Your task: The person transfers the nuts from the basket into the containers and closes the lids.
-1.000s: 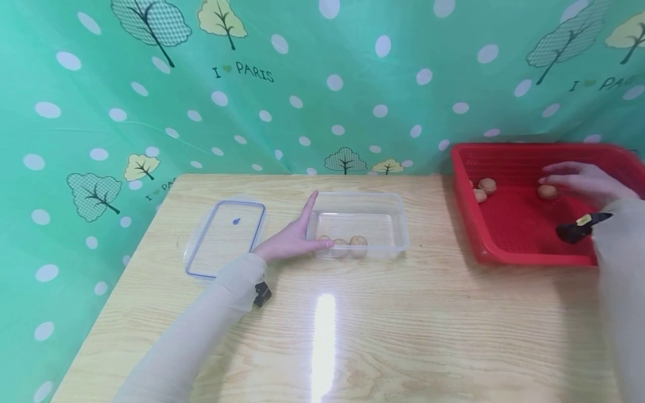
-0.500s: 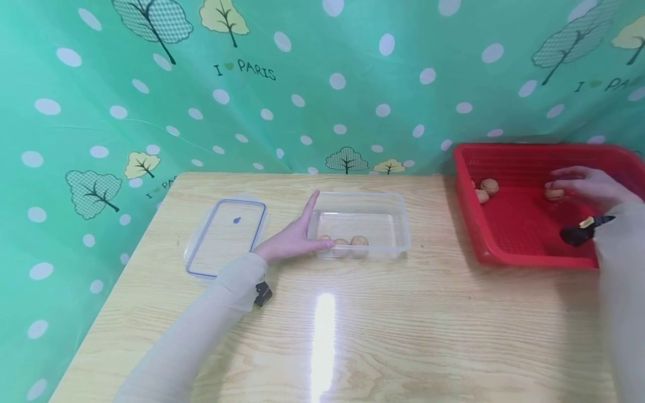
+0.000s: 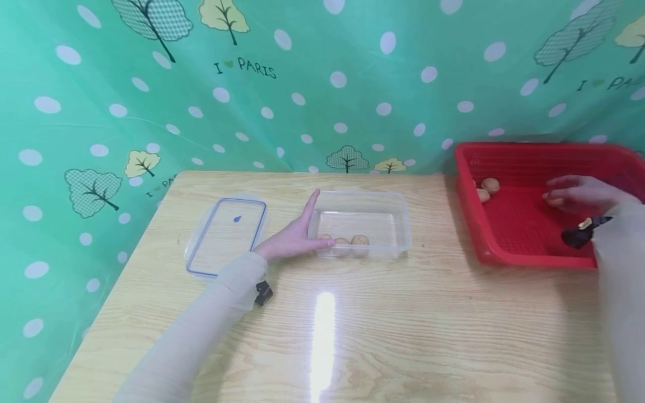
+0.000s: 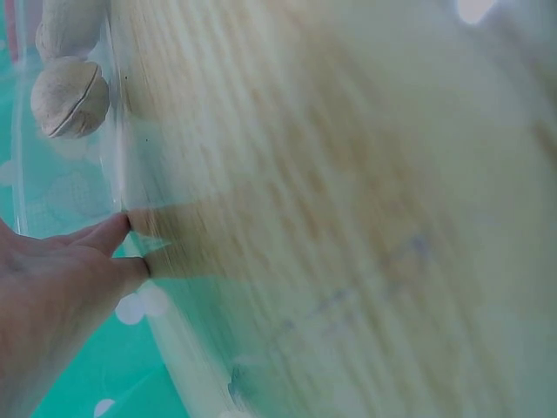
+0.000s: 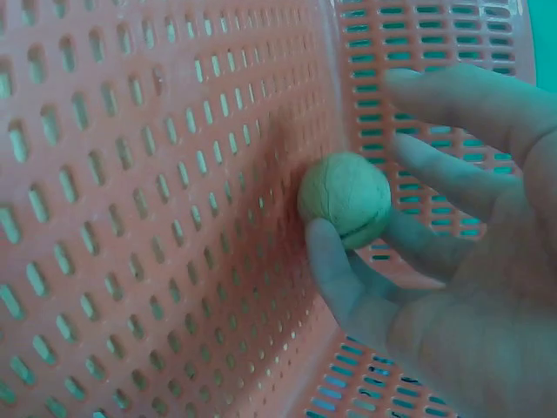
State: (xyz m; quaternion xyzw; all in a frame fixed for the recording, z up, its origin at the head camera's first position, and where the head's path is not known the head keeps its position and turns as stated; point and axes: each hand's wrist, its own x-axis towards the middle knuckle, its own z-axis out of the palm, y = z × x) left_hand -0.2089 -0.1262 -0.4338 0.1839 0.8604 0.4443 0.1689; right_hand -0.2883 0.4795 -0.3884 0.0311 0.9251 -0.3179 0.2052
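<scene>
Red plastic surrounds your right hand (image 3: 579, 194): it sits inside the red basket (image 3: 509, 254), fingers curled around a walnut (image 5: 345, 199) that you pinch between thumb and fingertips just off the slotted floor. Two more walnuts (image 3: 486, 188) lie by the basket's far left corner. Your left hand (image 3: 292, 238) rests flat on the wooden table (image 3: 403, 313), fingers straight and pressed against the left wall of the clear container (image 3: 398, 246), which holds three walnuts (image 3: 347, 241) along its near side. The container's lid (image 3: 227, 235) lies just left of that hand.
</scene>
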